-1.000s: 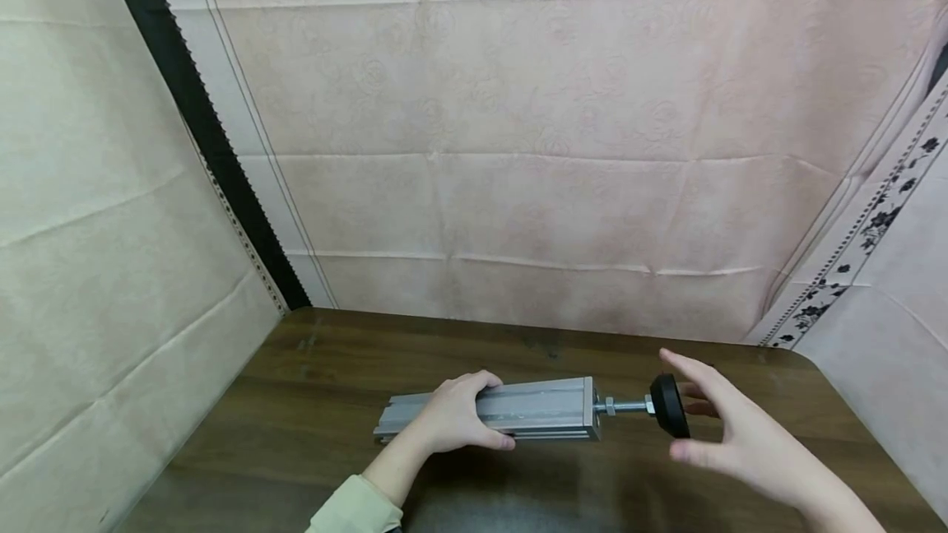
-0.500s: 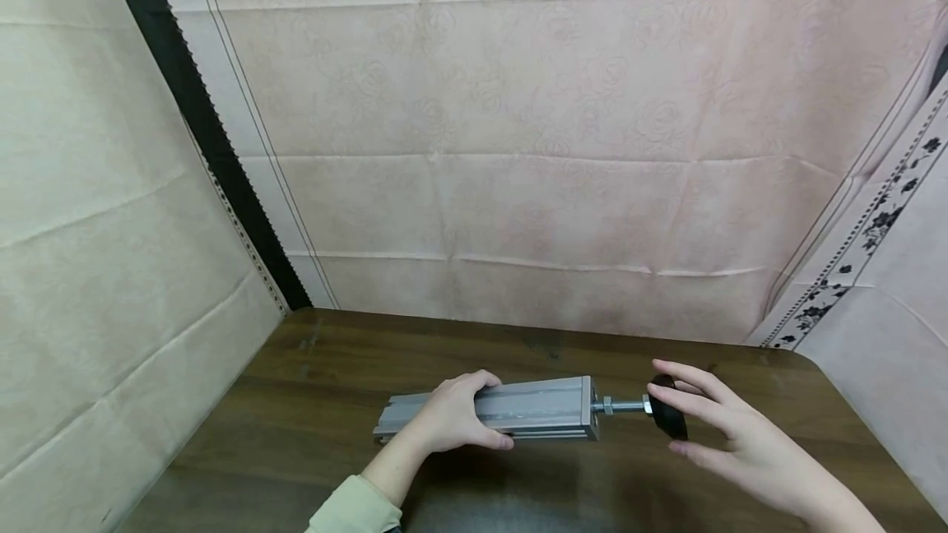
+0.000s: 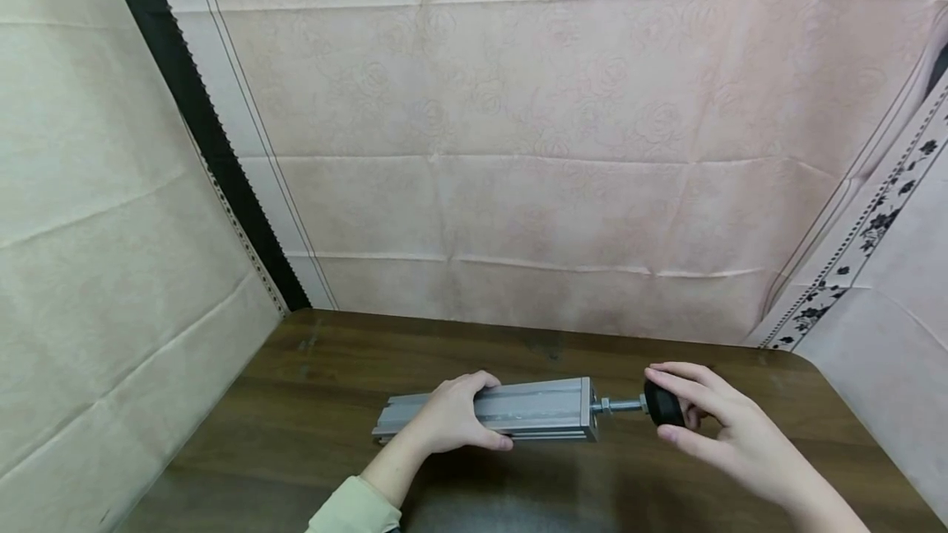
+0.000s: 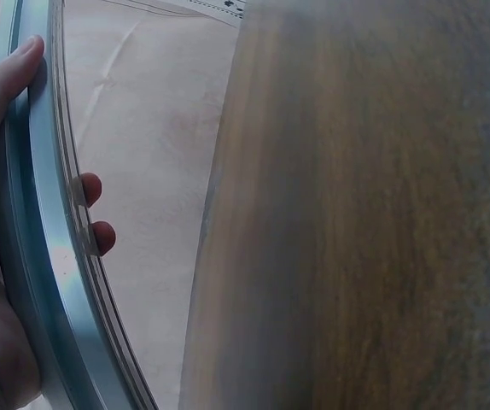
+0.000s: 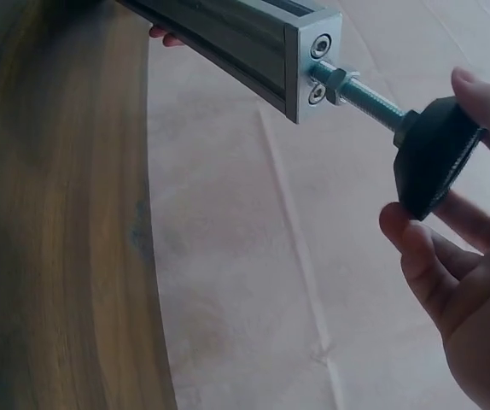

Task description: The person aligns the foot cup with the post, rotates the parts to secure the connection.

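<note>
Right hand (image 3: 729, 416), spread near black foot (image 3: 663, 403) earlier, now pinches its rim; left hand (image 3: 450, 418) still grips metal profile (image 3: 544, 405).

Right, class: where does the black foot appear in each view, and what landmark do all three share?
Head: black foot lower right, in the right hand.
Left wrist: not in it.
Right wrist: right of centre.
Shared landmark: the silver bar, which the left hand grips.
</note>
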Tool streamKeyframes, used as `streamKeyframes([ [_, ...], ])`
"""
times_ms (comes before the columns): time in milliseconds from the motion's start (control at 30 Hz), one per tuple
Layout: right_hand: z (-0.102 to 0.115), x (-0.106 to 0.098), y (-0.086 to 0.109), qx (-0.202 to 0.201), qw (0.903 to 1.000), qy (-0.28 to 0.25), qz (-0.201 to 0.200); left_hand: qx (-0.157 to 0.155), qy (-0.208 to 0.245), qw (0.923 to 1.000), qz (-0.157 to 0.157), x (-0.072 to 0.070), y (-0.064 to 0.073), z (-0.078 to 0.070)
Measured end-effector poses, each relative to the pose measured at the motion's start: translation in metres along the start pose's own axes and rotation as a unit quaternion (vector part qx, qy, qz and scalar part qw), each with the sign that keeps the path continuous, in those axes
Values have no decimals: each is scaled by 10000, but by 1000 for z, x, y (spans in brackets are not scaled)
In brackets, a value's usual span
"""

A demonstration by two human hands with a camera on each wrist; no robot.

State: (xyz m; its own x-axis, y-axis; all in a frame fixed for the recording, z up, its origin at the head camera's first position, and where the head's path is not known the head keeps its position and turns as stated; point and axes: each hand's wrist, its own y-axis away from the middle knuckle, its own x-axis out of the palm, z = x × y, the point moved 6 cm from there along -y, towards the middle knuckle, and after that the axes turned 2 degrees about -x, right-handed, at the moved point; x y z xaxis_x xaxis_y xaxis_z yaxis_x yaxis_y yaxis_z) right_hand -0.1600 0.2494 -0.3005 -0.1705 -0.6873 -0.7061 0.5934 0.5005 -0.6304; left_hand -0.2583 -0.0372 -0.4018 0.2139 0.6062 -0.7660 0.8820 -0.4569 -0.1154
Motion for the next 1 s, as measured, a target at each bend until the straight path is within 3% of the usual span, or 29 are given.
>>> streamKeyframes([
  [167,-2,0,-2,557,9981,-80,-261,-32,-39,10000,6,1,-1,0],
  [300,-6,1,-1,1304,9904,-55,-460,-48,-106,9999,-22,2,-2,1],
  [467,-13,5,0,2298,9724,-28,-412,-43,-95,9999,-37,3,-2,2],
  [667,-19,8,-1,3210,9462,-325,-239,-58,-17,10000,-56,2,-3,1],
  [900,-22,9,0,3476,9376,-83,-75,-40,-69,9999,-78,2,-2,0],
  [1000,-24,9,2,3347,9423,-48,64,-18,-105,9999,-83,1,-2,-1],
])
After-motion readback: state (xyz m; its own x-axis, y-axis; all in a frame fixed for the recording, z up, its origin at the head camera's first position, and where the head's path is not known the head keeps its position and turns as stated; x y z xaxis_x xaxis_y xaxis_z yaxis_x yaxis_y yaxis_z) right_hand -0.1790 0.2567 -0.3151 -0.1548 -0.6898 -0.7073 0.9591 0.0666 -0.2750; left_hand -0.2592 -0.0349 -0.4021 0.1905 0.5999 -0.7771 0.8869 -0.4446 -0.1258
